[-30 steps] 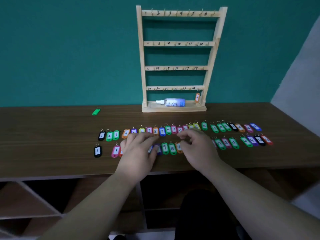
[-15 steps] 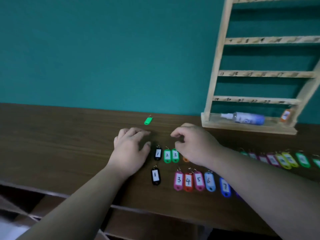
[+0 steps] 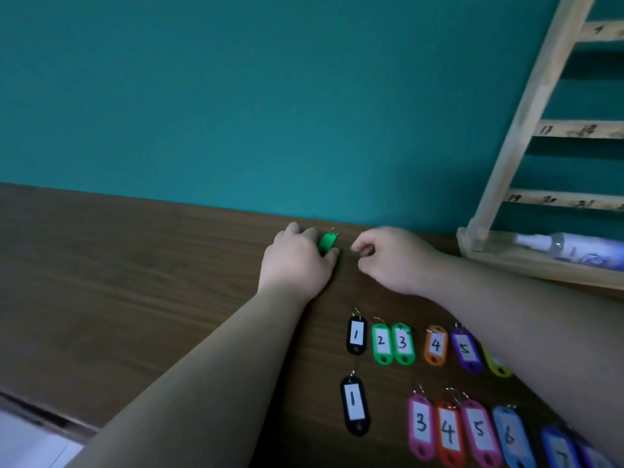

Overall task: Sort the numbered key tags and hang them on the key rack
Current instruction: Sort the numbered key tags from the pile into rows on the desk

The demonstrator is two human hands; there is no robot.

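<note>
- Two fingertip clusters seen close together near the back edge of the table (image 3: 135, 265).
- Pinched the green key tag (image 3: 327, 244): left fingertips down its far side, thumb at its near end, left hand (image 3: 297, 261) knuckles-up over it. Could not tell whether lifted or lying flat.
- Curled the fingers of the right hand (image 3: 395, 261) inward, forefinger tip close to thumb, nothing visible between them; just beside the green key tag, not touching.
- Noted, nearer and well apart from both hands, a row of numbered tags: black 1 tag (image 3: 355, 336), green 2 tag (image 3: 381, 342) and green 3 tag (image 3: 402, 342) touching, orange 4 tag (image 3: 435, 346), purple 5 tag (image 3: 466, 351), then a yellow tag (image 3: 496, 364) partly under the right forearm.
- Noted a nearer row: second black 1 tag (image 3: 354, 405), pink 3 tag (image 3: 421, 425), red 4 tag (image 3: 448, 432), pink 5 tag (image 3: 479, 430), blue 6 tag (image 3: 510, 437).
- Found the wooden key rack (image 3: 520, 146) at far right against the teal wall (image 3: 236, 96), a spray bottle (image 3: 574, 249) lying on its base.
</note>
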